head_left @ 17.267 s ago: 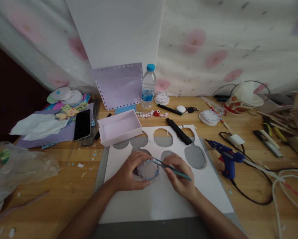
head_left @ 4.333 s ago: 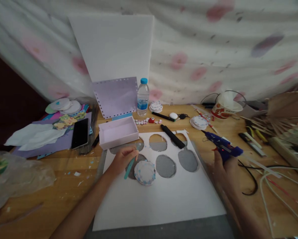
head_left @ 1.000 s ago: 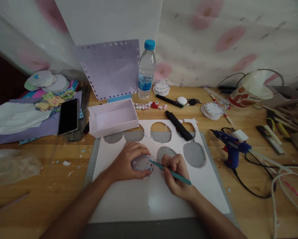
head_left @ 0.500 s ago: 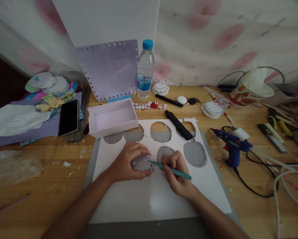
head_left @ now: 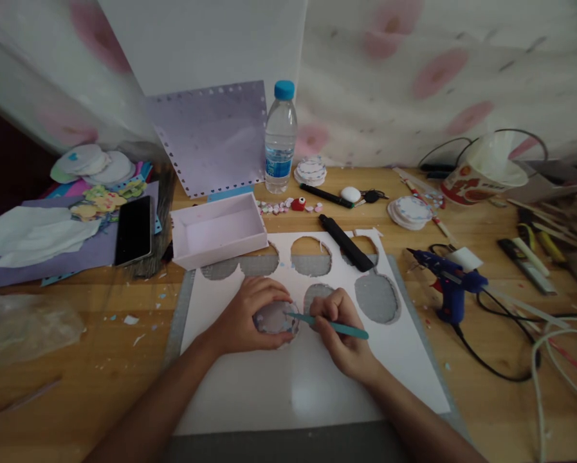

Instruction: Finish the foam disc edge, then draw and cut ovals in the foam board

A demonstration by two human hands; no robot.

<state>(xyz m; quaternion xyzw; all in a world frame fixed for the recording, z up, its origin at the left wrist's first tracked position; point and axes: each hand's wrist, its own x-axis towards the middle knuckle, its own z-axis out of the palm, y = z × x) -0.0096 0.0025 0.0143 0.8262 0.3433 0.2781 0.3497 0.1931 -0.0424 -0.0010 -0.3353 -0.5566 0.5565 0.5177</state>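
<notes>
A pale pink box point(head_left: 219, 231) sat on the wooden table point(head_left: 124, 334) at about 10 o'clock from the hands, and nothing showed inside it. A water bottle point(head_left: 279, 138) with a blue cap stood at 12 o'clock, partly full. A paper cup point(head_left: 481, 173) lay tipped over at 2 o'clock; I could not tell what was in it.

The left hand point(head_left: 247, 315) curled around a small round disc point(head_left: 273, 318), with its fingers bent close on the rim. The disc lay on a big white sheet point(head_left: 293, 392) with round holes cut in it. The right hand point(head_left: 343, 337) pinched a thin teal tool point(head_left: 334, 326), fingers tight together. The tool's tip touched the disc. A blue glue gun point(head_left: 449, 286) stood at 3 o'clock, well apart.
</notes>
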